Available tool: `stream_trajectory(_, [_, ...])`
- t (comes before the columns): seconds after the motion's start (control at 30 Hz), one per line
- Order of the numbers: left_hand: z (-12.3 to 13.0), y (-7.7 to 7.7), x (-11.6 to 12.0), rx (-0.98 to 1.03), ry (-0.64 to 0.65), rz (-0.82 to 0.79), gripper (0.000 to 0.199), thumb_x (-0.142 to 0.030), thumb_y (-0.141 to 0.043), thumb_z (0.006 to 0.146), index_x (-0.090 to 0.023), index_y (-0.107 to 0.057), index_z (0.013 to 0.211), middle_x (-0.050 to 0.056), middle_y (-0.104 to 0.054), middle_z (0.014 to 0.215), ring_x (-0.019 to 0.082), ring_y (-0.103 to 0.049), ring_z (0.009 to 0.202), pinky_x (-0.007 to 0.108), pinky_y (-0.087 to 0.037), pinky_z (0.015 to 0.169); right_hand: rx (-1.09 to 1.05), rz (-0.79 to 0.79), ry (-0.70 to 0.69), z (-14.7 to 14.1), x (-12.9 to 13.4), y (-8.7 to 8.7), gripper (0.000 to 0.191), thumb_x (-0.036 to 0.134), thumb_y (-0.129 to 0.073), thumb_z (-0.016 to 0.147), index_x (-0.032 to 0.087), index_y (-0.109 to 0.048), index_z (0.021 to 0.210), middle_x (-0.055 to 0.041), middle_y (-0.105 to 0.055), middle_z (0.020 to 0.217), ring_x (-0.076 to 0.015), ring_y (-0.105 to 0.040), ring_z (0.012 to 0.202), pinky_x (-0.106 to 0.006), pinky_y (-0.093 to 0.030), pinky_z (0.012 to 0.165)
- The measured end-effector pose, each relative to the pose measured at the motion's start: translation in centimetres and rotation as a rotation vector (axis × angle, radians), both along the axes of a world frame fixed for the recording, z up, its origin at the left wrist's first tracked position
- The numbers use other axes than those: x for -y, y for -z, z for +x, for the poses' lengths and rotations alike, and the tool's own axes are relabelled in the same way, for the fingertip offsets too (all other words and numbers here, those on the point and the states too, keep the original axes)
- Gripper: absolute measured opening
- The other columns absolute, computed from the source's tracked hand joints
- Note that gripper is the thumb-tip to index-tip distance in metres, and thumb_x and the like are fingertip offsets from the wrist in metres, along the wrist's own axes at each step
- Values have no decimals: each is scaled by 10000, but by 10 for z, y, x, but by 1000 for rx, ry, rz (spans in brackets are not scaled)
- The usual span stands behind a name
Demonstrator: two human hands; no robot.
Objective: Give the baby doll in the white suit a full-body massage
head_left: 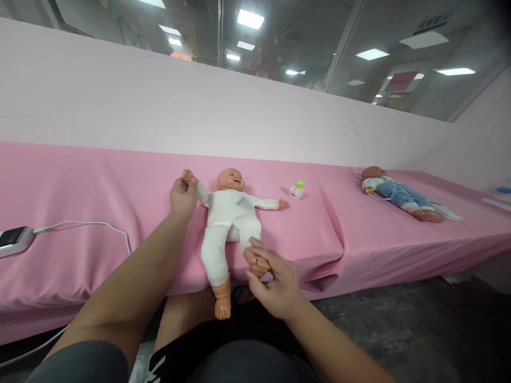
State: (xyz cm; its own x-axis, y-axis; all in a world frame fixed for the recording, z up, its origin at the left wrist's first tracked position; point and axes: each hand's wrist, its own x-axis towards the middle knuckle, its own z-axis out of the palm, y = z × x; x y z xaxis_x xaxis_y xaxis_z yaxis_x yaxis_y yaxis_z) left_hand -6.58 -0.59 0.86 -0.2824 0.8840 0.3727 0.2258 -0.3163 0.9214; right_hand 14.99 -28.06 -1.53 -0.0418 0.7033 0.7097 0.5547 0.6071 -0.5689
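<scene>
A baby doll (229, 207) with a white cloth body lies on its back on the pink-covered table, its legs toward me. My left hand (183, 198) is closed around the doll's hand on the left side, and that arm is raised outward. At the lower right, my right hand (277, 279) is curled round the doll's foot (259, 265), thumb below and fingers above. The doll's other foot (222, 303) hangs over the table's front edge. Its other arm is stretched out to the right, toward a small bottle with a green cap (296, 190).
A second doll (399, 194) in blue trousers lies farther right, with a thin tube or cord about it. On the left, a white device (15, 240) with a dark screen has a white cable (88, 222). The pink cloth (131, 181) is wrinkled. Behind it stands a pale wall with windows.
</scene>
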Motion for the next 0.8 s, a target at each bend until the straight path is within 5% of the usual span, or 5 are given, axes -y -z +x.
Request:
stream_trajectory(0.2, [25, -1, 33, -508, 285, 126, 412, -421, -641, 921, -286, -708, 1304, 30, -756, 1264, 248, -709, 1120, 345, -535, 985, -61, -107, 33, -6, -61, -17, 487, 195, -695, 842, 236, -660, 1325, -80, -621, 1463, -274, -662, 1291, -427, -591, 1082])
stream_trajectory(0.3, [30, 0, 39, -733, 316, 90, 411, -415, -642, 915, -335, -722, 1310, 22, -743, 1309, 276, -706, 1154, 363, -535, 954, -50, -146, 44, -10, -88, -8, 479, 173, -693, 821, 243, -684, 1294, -78, -625, 1457, -269, -654, 1302, -442, -570, 1105])
stream_trajectory(0.4, [30, 0, 38, -747, 305, 75, 392, -451, -618, 930, -358, -729, 1295, 15, -747, 1302, 277, -715, 1129, 359, -541, 889, -31, -147, 31, -15, -102, 0, 455, 172, -698, 810, 238, -704, 1260, -87, -619, 1462, -263, -625, 1339, -446, -533, 1143])
stream_trajectory(0.57, [18, 0, 28, -585, 229, 45, 389, -465, -631, 913, -338, -724, 1269, 12, -797, 1114, 245, -731, 976, 330, -533, 831, -18, -88, 18, -19, -83, -8, 463, 175, -679, 814, 217, -700, 1275, -102, -636, 1442, -270, -623, 1341, -426, -552, 1125])
stream_trajectory(0.8, [-25, 17, -15, -219, 16, -88, 441, -484, -411, 1036, -117, -613, 1175, 130, -720, 976, 254, -699, 869, 353, -540, 726, 43, -47, 8, -7, -9, -25, 458, 159, -691, 826, 229, -667, 1278, -86, -696, 1357, -258, -674, 1274, -393, -568, 1112])
